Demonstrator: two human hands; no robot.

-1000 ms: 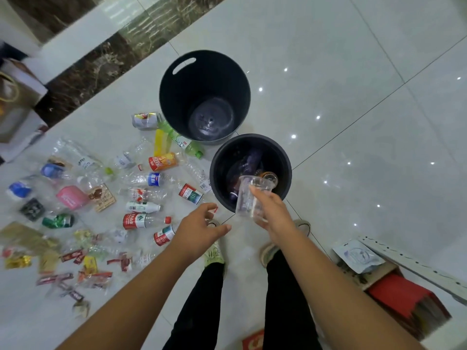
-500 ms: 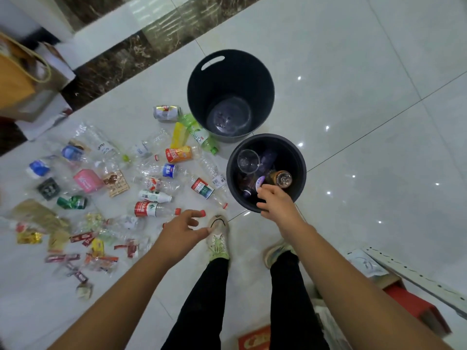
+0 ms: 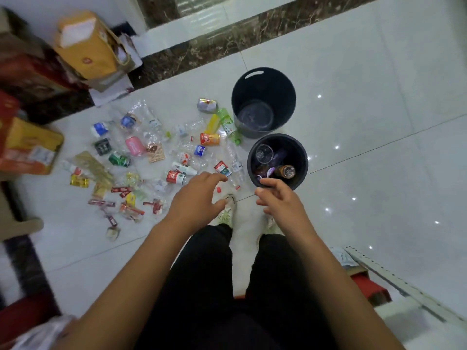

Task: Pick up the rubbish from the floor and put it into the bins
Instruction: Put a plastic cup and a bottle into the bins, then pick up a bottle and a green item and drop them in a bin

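Note:
Two black bins stand on the white tiled floor. The near bin [image 3: 302, 152] holds a clear plastic cup [image 3: 264, 153], a brown bottle [image 3: 285, 171] and other rubbish. The far bin [image 3: 288, 87] looks bare inside. Several bottles, cans and wrappers lie scattered left of the bins, among them a red-labelled bottle [image 3: 177, 177] and an orange can [image 3: 209, 139]. My left hand [image 3: 199, 198] hovers above the litter with relaxed fingers, holding nothing. My right hand [image 3: 279, 199] hangs at the near bin's front rim, fingers loosely curled and empty.
Paper bags [image 3: 88, 46] and cartons [image 3: 30, 147] crowd the left side by a dark marble strip. A red box [image 3: 366, 289] and a white metal rail [image 3: 404, 286] lie at the lower right. My feet [image 3: 227, 210] stand just before the near bin.
My right hand let the clear cup drop into the near bin and drew back to the rim. My left hand moved a little further over the litter. The view swung left.

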